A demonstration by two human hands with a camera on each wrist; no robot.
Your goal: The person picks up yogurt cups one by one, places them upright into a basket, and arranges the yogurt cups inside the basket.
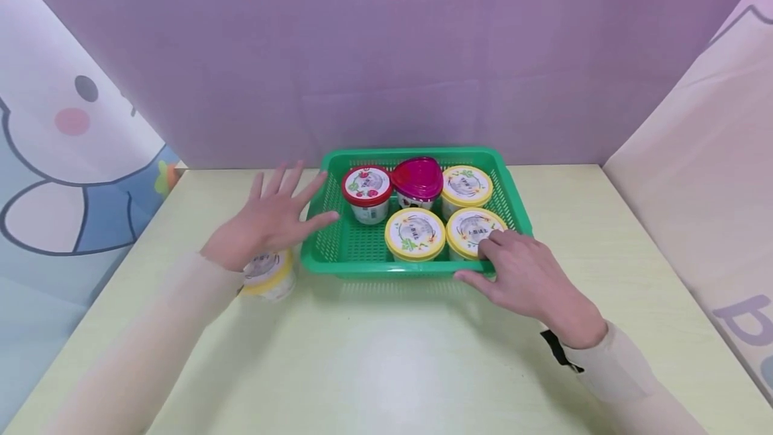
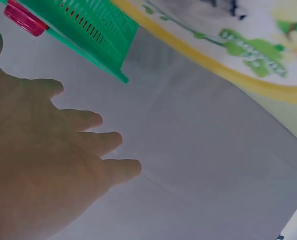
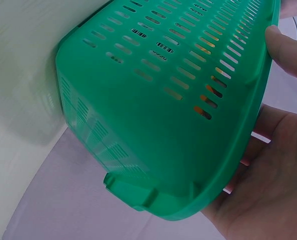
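Note:
A green plastic basket [image 1: 362, 268] holds several lidded tubs. My right hand [image 1: 531, 277] grips its front rim near the right corner, thumb outside and fingers over the edge; the right wrist view shows the basket's perforated wall [image 3: 138, 100] close up beside the thumb [image 3: 287, 52]. Left of the basket, my left hand [image 1: 272, 217] is held with fingers spread, holding nothing. Just below that hand, a yellow-lidded tub [image 1: 276, 280] stands on the table, partly hidden by the wrist; its lid [image 2: 258, 55] looms large in the left wrist view.
Inside the basket are a red-lidded tub [image 1: 367, 188], a magenta-lidded tub [image 1: 418, 178] and yellow-lidded tubs [image 1: 415, 233]. The basket stands on a pale table [image 1: 386, 368] near its back edge. A purple cloth [image 1: 386, 52] hangs behind, and printed cloths flank both sides.

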